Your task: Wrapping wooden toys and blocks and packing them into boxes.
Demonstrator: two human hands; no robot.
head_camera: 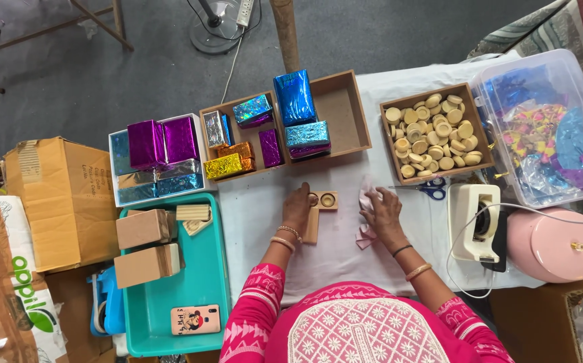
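Note:
My left hand (297, 210) rests on an L-shaped wooden holder (318, 208) with two round discs set in its top end, on the white table (258, 215). My right hand (380, 214) lies flat on a pale pink piece of paper (365, 235) just right of the holder, its fingers touching the sheet. A wooden tray (433, 131) full of several round wooden discs stands behind my right hand. Blue-handled scissors (433, 188) lie between that tray and my right hand.
A wooden box (345, 111) holds shiny foil-wrapped blocks; a white tray (157, 158) holds purple and blue ones. A teal tray (190, 296) carries cardboard boxes and a phone. A tape dispenser (476, 225), pink round tin (554, 245) and clear plastic bin (547, 128) stand right.

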